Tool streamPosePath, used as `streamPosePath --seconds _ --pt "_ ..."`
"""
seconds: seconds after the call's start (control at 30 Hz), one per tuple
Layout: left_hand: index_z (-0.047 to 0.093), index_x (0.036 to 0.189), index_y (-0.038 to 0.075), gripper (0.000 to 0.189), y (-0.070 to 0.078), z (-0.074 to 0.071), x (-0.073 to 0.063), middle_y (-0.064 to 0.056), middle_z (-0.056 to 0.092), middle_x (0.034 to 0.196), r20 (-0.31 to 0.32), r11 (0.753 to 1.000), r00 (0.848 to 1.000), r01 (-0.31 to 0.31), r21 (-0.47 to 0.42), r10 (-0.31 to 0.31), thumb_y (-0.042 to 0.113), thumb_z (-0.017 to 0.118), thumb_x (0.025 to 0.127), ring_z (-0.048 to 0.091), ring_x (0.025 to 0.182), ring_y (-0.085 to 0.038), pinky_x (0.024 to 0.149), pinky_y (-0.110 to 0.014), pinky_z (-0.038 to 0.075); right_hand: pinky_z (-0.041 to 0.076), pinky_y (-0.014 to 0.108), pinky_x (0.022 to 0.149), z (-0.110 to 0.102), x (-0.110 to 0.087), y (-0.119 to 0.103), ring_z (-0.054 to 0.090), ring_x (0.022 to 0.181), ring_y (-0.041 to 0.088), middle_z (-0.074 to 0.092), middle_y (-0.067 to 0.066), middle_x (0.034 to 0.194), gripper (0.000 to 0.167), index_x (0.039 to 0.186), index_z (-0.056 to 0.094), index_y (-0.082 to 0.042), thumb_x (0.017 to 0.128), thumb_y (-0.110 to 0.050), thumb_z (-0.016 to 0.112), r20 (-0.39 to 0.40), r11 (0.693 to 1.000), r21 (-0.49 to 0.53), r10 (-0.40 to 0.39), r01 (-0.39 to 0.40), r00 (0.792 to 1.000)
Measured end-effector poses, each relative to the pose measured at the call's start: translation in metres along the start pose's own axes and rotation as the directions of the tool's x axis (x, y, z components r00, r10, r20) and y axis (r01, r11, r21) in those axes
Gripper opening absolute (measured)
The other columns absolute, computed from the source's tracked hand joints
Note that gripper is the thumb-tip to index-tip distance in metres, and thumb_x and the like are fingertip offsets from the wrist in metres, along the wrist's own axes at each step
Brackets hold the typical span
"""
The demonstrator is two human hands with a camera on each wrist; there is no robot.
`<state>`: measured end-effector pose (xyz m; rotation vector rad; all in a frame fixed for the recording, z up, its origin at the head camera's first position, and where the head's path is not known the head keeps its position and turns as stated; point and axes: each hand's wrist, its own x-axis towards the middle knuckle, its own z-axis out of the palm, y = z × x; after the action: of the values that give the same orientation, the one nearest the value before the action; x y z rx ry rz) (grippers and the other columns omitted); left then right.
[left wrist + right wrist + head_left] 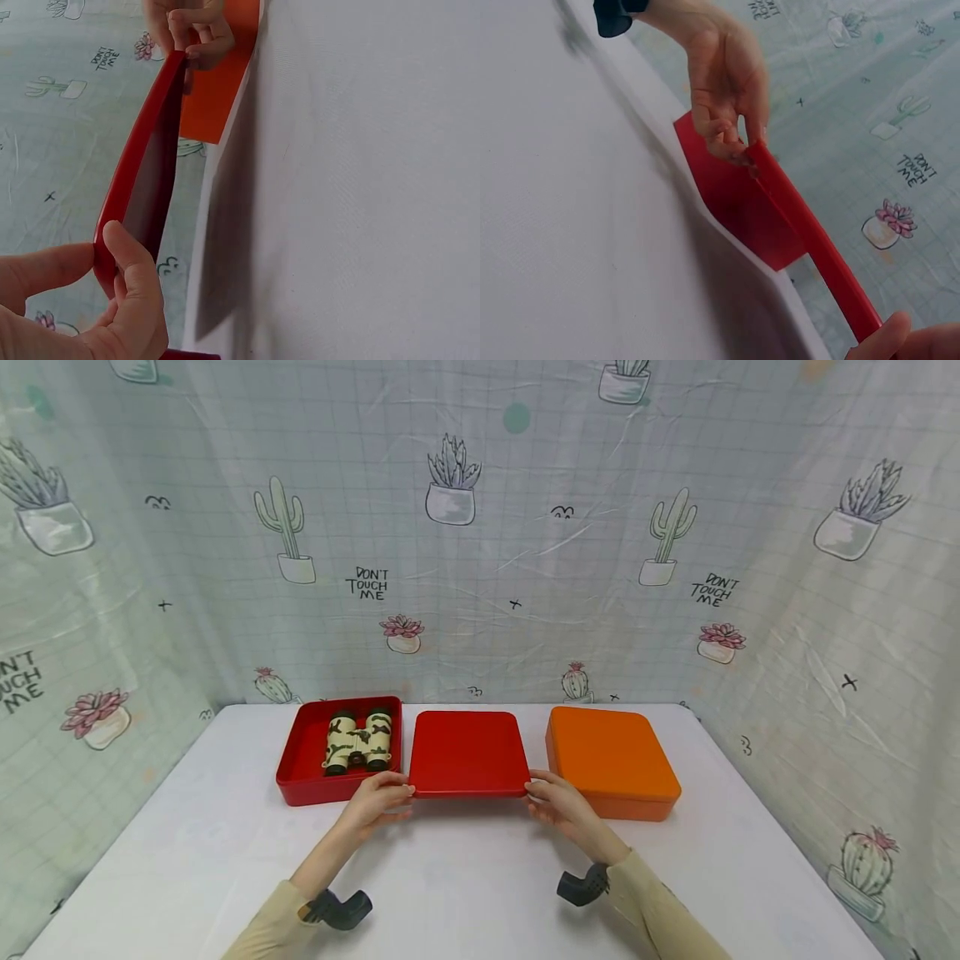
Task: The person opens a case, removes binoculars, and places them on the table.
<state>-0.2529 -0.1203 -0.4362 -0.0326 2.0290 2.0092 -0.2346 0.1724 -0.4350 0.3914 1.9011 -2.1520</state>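
Observation:
A flat red lid (469,753) is held above the table, with its shadow beneath it. My left hand (377,803) pinches its near left corner between thumb and fingers; the left wrist view shows that left hand (112,300) gripping the rim. At the near right corner my right hand (564,810) pinches the lid the same way. To the left stands an uncovered red box (300,791), and inside it lie camouflage-patterned binoculars (358,742). The lid's hollow underside (154,180) shows in the left wrist view.
An orange box (615,760), its top covered, stands right of the lid, close to my right hand. The white table (465,893) ends at a back edge against a curtain (480,552) printed with potted cacti. Both wrists wear dark camera mounts (341,910).

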Motion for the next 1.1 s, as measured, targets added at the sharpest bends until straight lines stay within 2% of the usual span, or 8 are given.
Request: streamPosePath --seconds 0.33,0.5,0.77,1.0,1.1 --pt "0.043 0.115 -0.008 0.034 -0.007 0.002 0.007 -0.006 0.058 0.089 -0.024 0.993 0.997 0.071 -0.095 -0.073 0.008 0.054 0.087 0.061 0.076 -0.015 0.074 -0.037 0.054 0.049 0.018 0.068 0.003 0.005 0.001 0.051 0.081 0.016 0.052 0.011 0.105 0.043 0.130 0.037 0.000 0.091 -0.014 0.048 0.026 0.999 0.042 0.011 -0.012 1.000" --pt "0.042 0.116 -0.009 0.035 -0.008 0.003 0.008 -0.009 0.057 0.092 -0.026 0.989 0.996 0.081 -0.121 -0.085 0.007 0.053 0.087 0.059 0.075 -0.014 0.073 -0.038 0.054 0.048 0.017 0.066 0.004 0.008 0.002 0.051 0.080 0.016 0.052 0.011 0.103 0.044 0.131 0.035 0.001 0.091 -0.012 0.047 0.032 0.996 0.080 0.033 -0.035 0.999" --pt "0.042 0.113 -0.010 0.032 -0.011 0.003 0.009 -0.005 0.058 0.086 -0.021 0.988 0.996 0.088 -0.127 -0.091 0.006 0.052 0.087 0.060 0.074 -0.014 0.073 -0.038 0.054 0.048 0.017 0.064 0.004 0.015 0.008 0.053 0.076 0.015 0.058 0.006 0.089 0.041 0.127 0.040 0.003 0.090 -0.014 0.049 0.014 0.997 0.062 0.042 -0.043 0.999" --pt "0.039 0.118 -0.014 0.038 -0.014 0.003 0.010 -0.016 0.056 0.097 -0.037 0.988 0.995 0.091 -0.128 -0.097 0.004 0.052 0.087 0.060 0.072 -0.014 0.071 -0.035 0.055 0.048 0.017 0.065 0.004 0.018 0.011 0.053 0.076 0.014 0.059 0.008 0.093 0.042 0.129 0.040 0.002 0.091 -0.015 0.048 0.032 0.998 0.055 0.032 -0.034 0.999" --pt "0.040 0.119 -0.015 0.039 -0.015 0.003 0.011 -0.017 0.056 0.097 -0.028 0.987 0.994 0.098 -0.124 -0.103 0.004 0.052 0.087 0.061 0.073 -0.015 0.071 -0.034 0.055 0.049 0.017 0.065 0.004 0.018 0.011 0.054 0.075 0.013 0.060 0.008 0.093 0.043 0.129 0.039 0.003 0.091 -0.015 0.047 0.043 0.998 0.054 0.030 -0.033 0.999"
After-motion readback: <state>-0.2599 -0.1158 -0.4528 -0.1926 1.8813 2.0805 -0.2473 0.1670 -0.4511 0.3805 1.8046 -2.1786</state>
